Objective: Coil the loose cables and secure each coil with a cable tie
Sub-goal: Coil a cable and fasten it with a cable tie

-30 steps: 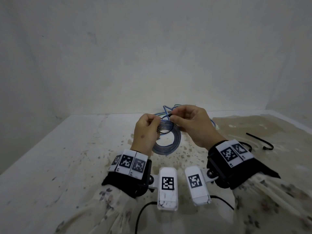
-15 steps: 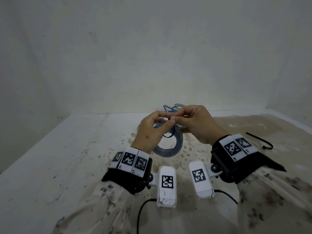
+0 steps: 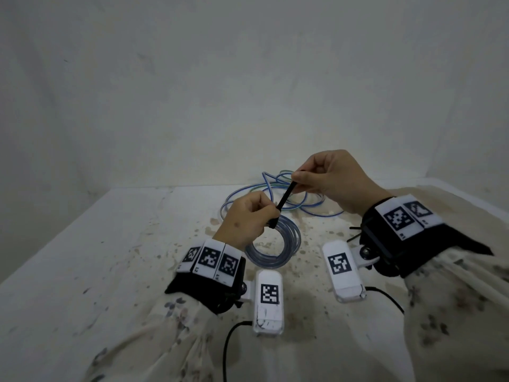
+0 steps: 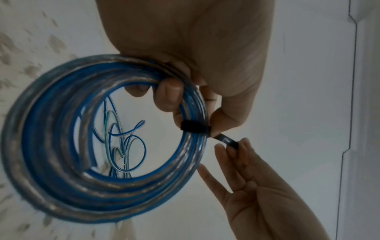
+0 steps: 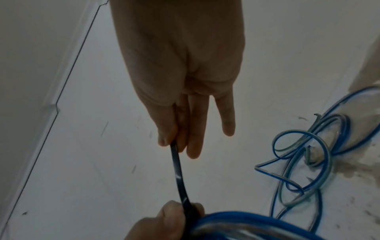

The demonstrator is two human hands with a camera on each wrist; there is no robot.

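My left hand (image 3: 249, 217) grips a coil of blue and clear cable (image 3: 275, 249) at its upper edge, above the table. A black cable tie (image 3: 285, 198) wraps round the coil's strands next to my left fingers (image 4: 170, 95), and the band (image 4: 195, 127) sits close on the bundle. My right hand (image 3: 330, 179) pinches the tie's free tail (image 5: 177, 170) between thumb and forefinger and holds it taut, up and to the right. The other right fingers (image 5: 226, 116) are straight. A loose blue and green cable (image 3: 281, 194) lies tangled on the table behind the hands.
The stained white table (image 3: 110, 257) meets a pale wall at the back. More black cable ties (image 3: 355, 232) lie partly hidden behind my right wrist. The loose cable (image 5: 304, 155) sprawls at the right in the right wrist view.
My right hand has drawn the tie's tail up and to the right, away from my left hand. The tie's loop has closed down onto the coil. The hands were together before.
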